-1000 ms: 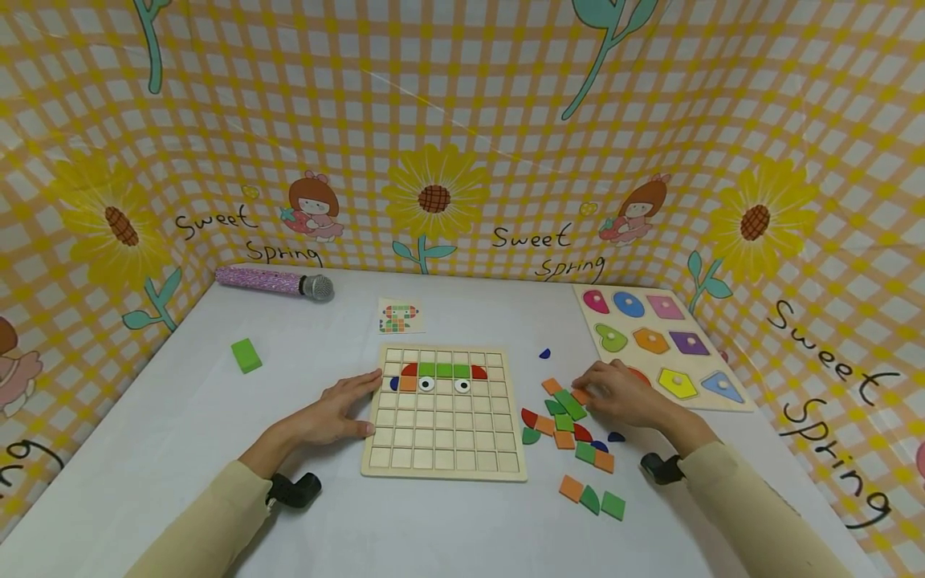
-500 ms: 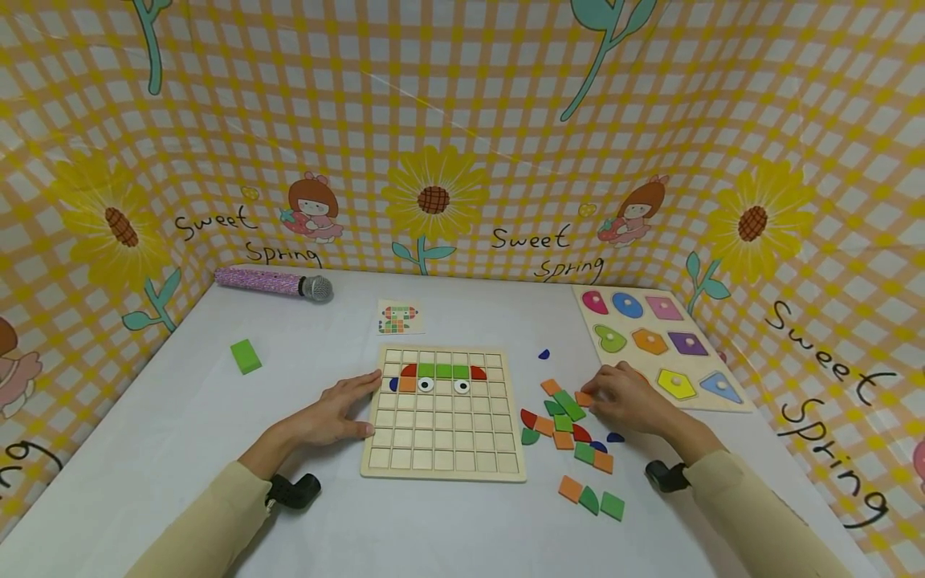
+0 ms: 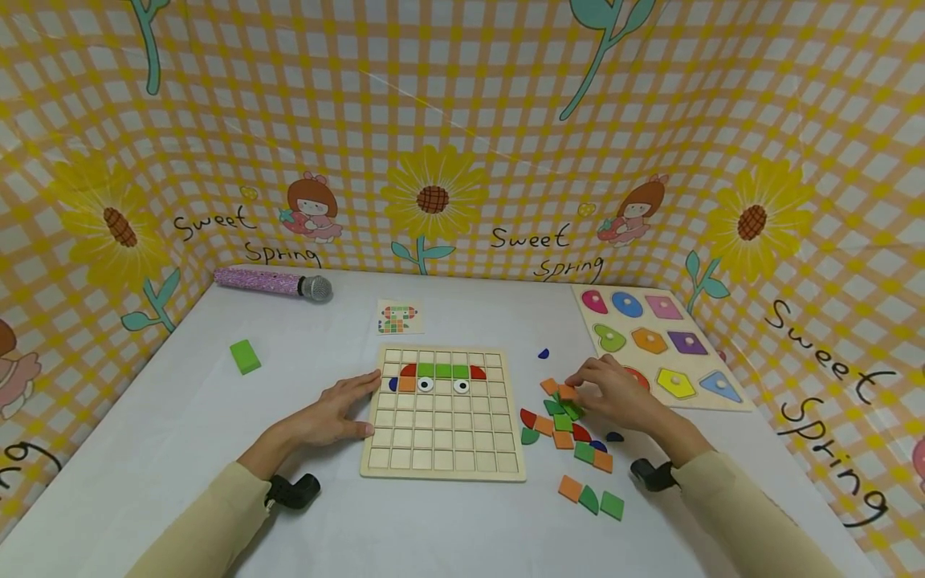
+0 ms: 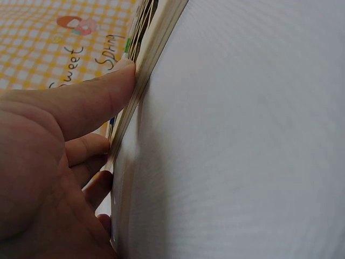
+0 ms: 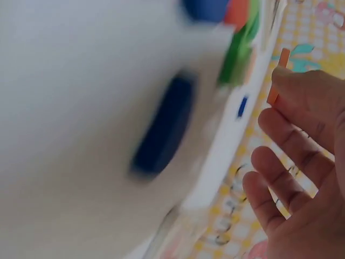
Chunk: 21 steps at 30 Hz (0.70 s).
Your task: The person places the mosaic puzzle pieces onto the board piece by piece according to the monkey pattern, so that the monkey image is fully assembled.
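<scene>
My right hand pinches an orange square tile between thumb and fingertips, above the pile of loose tiles. In the right wrist view the orange tile is held edge-on, clear of the table. My left hand touches the left edge of a wooden grid board with extended fingers and thumb; the left wrist view shows the thumb against the board's side. On the board lie a row of green tiles, red quarter-rounds, an orange square, a blue half-round and two eye discs.
Loose green, orange, red and blue pieces lie right of the board. A picture card sits behind it. A knobbed shape puzzle stands back right. A glittery microphone and green block lie left.
My right hand has lifted the orange square from the pile's right side and moved slightly left, over the green pieces. My left hand stays at the board's edge.
</scene>
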Each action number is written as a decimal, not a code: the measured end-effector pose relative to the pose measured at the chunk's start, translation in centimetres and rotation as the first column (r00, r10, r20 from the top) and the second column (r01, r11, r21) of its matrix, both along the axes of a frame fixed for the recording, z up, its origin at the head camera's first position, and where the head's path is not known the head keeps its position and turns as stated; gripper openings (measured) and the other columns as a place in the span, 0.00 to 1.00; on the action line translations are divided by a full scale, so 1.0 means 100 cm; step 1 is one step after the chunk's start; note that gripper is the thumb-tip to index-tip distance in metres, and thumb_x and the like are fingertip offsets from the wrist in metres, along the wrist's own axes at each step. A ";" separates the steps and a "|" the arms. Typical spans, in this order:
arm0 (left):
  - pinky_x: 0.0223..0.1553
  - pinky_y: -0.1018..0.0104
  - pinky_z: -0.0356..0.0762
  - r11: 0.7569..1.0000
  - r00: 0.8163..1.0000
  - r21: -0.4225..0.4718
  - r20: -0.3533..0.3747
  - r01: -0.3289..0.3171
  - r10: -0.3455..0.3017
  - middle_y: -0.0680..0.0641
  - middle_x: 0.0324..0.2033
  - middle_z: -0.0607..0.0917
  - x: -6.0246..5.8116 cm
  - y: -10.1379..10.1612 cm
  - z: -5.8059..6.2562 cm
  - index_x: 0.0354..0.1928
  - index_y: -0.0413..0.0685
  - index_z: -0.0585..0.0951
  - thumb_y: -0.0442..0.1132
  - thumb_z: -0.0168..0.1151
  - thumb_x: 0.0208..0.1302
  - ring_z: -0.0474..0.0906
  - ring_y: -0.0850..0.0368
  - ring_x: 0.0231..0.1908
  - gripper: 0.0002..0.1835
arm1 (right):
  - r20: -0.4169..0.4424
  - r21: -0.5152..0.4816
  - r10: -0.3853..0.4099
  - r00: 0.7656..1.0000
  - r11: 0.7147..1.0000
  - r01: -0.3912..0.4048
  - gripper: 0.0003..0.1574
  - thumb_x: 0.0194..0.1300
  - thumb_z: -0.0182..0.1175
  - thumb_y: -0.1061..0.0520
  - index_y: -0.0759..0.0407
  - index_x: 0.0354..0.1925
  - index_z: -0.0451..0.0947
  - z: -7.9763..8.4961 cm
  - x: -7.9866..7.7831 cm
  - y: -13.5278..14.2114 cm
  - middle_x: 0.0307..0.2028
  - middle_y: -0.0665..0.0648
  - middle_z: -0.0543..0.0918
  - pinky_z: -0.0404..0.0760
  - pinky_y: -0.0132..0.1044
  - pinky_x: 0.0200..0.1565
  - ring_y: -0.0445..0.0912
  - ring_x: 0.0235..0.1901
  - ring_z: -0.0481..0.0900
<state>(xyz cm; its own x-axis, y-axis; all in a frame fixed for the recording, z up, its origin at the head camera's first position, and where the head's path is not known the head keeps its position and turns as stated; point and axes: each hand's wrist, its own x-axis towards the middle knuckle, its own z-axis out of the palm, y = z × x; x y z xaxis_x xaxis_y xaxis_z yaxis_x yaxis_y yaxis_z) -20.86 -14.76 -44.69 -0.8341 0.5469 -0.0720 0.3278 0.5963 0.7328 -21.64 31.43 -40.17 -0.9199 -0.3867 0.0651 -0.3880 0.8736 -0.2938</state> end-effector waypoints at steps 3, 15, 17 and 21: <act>0.68 0.33 0.36 1.000 1.000 0.004 0.008 -0.002 0.002 0.45 0.74 0.51 0.000 0.000 0.000 0.72 0.45 0.56 0.45 0.65 0.58 0.41 0.37 0.73 0.43 | -0.001 -0.011 0.008 1.000 1.000 -0.008 0.13 0.59 0.64 0.57 0.55 0.44 0.84 0.003 0.000 -0.016 0.41 0.53 0.82 0.76 0.45 0.46 0.48 0.45 0.69; 0.68 0.34 0.38 1.000 1.000 0.005 0.001 0.001 -0.001 0.46 0.74 0.51 0.000 0.000 0.000 0.72 0.44 0.56 0.45 0.65 0.58 0.42 0.37 0.73 0.43 | -0.031 -0.074 0.083 0.996 0.994 -0.085 0.13 0.58 0.64 0.56 0.56 0.43 0.84 0.006 -0.004 -0.081 0.40 0.53 0.81 0.73 0.40 0.44 0.46 0.43 0.68; 0.68 0.34 0.38 1.000 1.000 0.009 -0.001 0.003 -0.003 0.45 0.74 0.51 0.000 0.000 0.000 0.72 0.44 0.56 0.45 0.65 0.58 0.42 0.37 0.73 0.43 | -0.029 -0.067 0.085 0.996 0.994 -0.087 0.14 0.57 0.64 0.56 0.56 0.43 0.84 0.005 -0.007 -0.090 0.39 0.53 0.81 0.73 0.40 0.44 0.46 0.43 0.68; 0.68 0.34 0.38 1.000 1.000 0.011 -0.003 0.005 -0.005 0.45 0.74 0.51 0.000 0.000 0.000 0.72 0.43 0.56 0.45 0.65 0.58 0.42 0.37 0.73 0.43 | -0.024 -0.040 0.105 0.994 0.994 -0.106 0.14 0.57 0.64 0.56 0.56 0.43 0.84 0.003 -0.013 -0.106 0.39 0.53 0.82 0.72 0.39 0.43 0.46 0.41 0.68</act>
